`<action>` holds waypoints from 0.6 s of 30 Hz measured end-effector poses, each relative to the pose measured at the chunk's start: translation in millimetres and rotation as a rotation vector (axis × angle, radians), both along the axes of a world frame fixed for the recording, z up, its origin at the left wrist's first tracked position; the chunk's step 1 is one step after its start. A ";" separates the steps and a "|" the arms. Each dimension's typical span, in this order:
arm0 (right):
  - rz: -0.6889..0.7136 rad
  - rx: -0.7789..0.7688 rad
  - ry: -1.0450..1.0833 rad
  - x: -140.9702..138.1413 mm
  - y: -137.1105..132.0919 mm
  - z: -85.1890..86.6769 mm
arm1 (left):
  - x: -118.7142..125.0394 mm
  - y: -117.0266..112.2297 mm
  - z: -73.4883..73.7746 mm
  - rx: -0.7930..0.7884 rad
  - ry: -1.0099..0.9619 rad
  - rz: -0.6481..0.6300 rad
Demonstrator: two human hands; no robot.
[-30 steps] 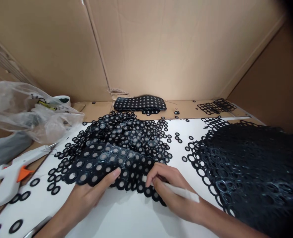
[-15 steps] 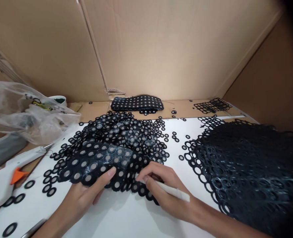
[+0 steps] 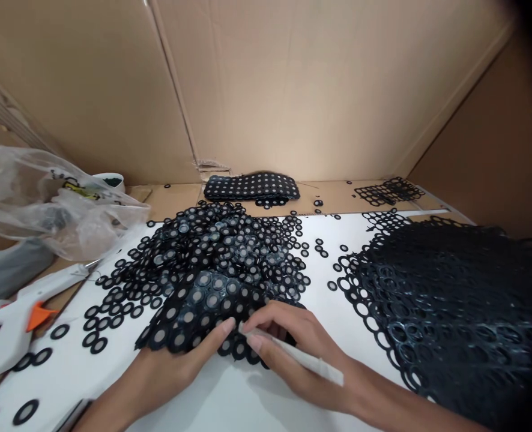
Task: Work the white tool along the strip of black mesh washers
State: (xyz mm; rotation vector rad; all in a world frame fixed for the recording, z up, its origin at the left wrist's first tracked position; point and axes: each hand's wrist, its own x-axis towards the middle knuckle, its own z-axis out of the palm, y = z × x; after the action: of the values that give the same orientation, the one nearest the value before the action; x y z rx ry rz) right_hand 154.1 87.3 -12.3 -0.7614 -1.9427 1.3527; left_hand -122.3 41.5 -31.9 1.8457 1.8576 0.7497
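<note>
My left hand [image 3: 176, 372] grips the near edge of a black rubbery sheet [image 3: 171, 313] patterned with rows of pale round discs. Its thumb lies on top; the other fingers are hidden beneath. Pinched in my right hand [image 3: 302, 354] is a slim white pen-like tool [image 3: 308, 361], its tip against the sheet close to my left thumb. Just beyond the sheet spreads a heap of loose black rings [image 3: 212, 234] with pale centres.
On the right lies a tall pile of black perforated sheets [image 3: 455, 300]. A white glue gun [image 3: 9, 336] with an orange trigger and a clear plastic bag [image 3: 77, 222] occupy the left. Dotted black strips [image 3: 252, 187] are stacked by the cardboard wall [image 3: 293, 90].
The sheet has turned and shifted in my left hand, which has moved right. My two hands are closer together, and the tool's tip has moved slightly left.
</note>
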 end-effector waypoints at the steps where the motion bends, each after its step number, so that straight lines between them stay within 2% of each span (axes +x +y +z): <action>1: 0.020 0.012 -0.008 1.1 0.5 2.5 | -0.8 0.8 -0.9 0.005 0.044 -0.003; 5: 0.115 -0.010 0.000 6.3 2.1 5.5 | -8.3 1.6 -7.4 0.033 0.201 -0.027; 13: -0.001 -0.303 0.102 10.3 4.2 -8.7 | -14.8 2.9 -9.3 0.083 0.231 -0.034; 18: 0.006 -0.359 0.066 10.5 7.1 -4.7 | -10.1 5.2 -11.9 -0.021 0.206 0.065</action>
State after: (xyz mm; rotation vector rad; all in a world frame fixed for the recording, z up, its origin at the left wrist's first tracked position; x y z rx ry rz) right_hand 164.6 94.5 -17.0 -0.8644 -1.6722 1.7335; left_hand -132.3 46.7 -43.8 1.9192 2.0534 0.5768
